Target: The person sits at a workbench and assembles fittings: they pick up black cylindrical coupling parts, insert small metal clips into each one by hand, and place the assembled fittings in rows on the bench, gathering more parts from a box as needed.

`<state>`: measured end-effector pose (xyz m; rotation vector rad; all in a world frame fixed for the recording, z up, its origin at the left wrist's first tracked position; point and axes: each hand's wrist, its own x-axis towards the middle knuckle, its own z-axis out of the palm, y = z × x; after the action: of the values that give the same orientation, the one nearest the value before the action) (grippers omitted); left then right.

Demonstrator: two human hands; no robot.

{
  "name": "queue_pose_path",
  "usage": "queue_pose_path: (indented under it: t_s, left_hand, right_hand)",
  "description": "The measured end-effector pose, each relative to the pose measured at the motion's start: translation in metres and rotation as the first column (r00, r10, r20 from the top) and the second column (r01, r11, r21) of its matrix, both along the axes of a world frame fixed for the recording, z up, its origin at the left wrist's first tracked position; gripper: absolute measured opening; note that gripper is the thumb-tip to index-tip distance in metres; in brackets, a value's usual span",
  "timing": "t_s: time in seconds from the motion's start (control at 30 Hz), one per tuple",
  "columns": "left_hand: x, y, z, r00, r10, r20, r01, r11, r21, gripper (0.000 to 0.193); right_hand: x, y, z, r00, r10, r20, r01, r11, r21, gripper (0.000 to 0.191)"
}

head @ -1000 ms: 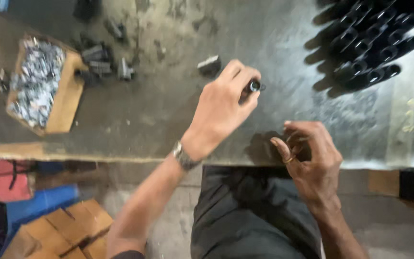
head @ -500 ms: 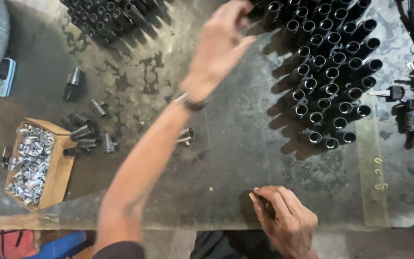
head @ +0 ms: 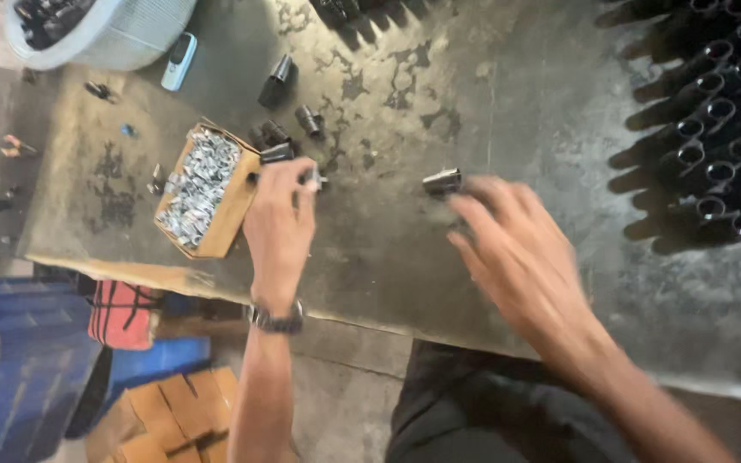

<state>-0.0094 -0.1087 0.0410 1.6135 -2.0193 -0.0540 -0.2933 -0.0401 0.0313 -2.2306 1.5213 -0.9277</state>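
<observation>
While blurred, right hand (head: pixel 516 249) near black tube (head: pixel 442 182)

A pale round basket (head: pixel 122 39) of dark parts sits at the far left corner of the stained metal surface (head: pixel 439 94), with a small handset (head: pixel 179 60) just beside it. Rows of upright black tubes (head: pixel 722 146) crowd the right side. Below the surface's edge lie a blue crate (head: pixel 10 360), a red bag (head: pixel 122 313) and cardboard boxes (head: pixel 173 420).

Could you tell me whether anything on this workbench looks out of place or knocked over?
A few dark tubes lie loose on their sides beside the cardboard box of silvery parts, unlike the tubes standing upright in rows at the far right. A phone lies among the parts. The metal benchtop is stained and blotchy. Nothing looks spilled.
</observation>
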Motion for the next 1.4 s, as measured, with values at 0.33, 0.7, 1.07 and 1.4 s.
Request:
queue_pose_path:
  t_s: [0.33,0.7,1.07,1.4]
  left_hand:
    - [0.007,-0.039,-0.079,0.938,0.112,0.327,-0.126,0.992,0.022,0.082]
    - [0.048,-0.092,-0.061,0.978,0.025,0.208,-0.005,0.995,-0.095,0.084]
    - [0.013,-0.119,-0.062,0.954,0.189,0.232,-0.220,0.968,0.117,0.083]
    - [0.023,-0.179,-0.032,0.967,0.162,0.195,-0.232,0.873,0.429,0.091]
  right_hand:
    - [0.030,-0.017,-0.026,0.988,-0.012,-0.157,0.016,1.000,0.023,0.034]
    - [0.035,0.006,-0.049,0.988,-0.105,-0.116,0.102,0.994,-0.027,0.036]
    - [0.031,0.001,-0.056,0.988,-0.110,-0.111,0.107,0.994,-0.033,0.041]
    - [0.027,0.002,-0.049,0.994,-0.083,-0.071,0.082,0.997,-0.010,0.037]
